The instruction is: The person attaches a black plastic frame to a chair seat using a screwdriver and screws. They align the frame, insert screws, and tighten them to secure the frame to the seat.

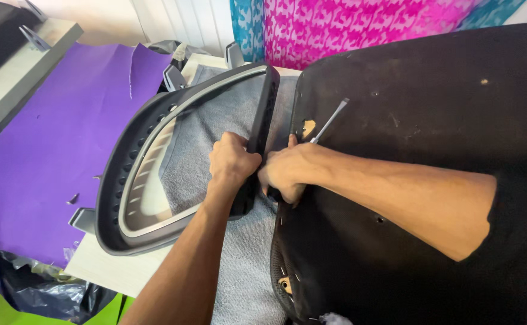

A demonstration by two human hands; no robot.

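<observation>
A dark grey plastic chair-back frame [132, 157] lies on a grey towel [239, 265] at the middle. My left hand [232, 161] grips the frame's right-hand bar. My right hand [286, 173] is closed around the handle of a screwdriver [330, 120], whose metal shaft points up and to the right. That hand rests at the left edge of a large black upholstered seat panel [420, 120], turned underside up, which fills the right half of the view. The screwdriver's handle is hidden in my fist.
A purple fabric sheet [53, 144] covers the surface at the left. Pink and teal patterned cloth [360, 24] hangs at the back. A pale table edge [113, 271] shows under the frame, with dark plastic bags [46, 295] below it. Staples line the seat panel's lower edge.
</observation>
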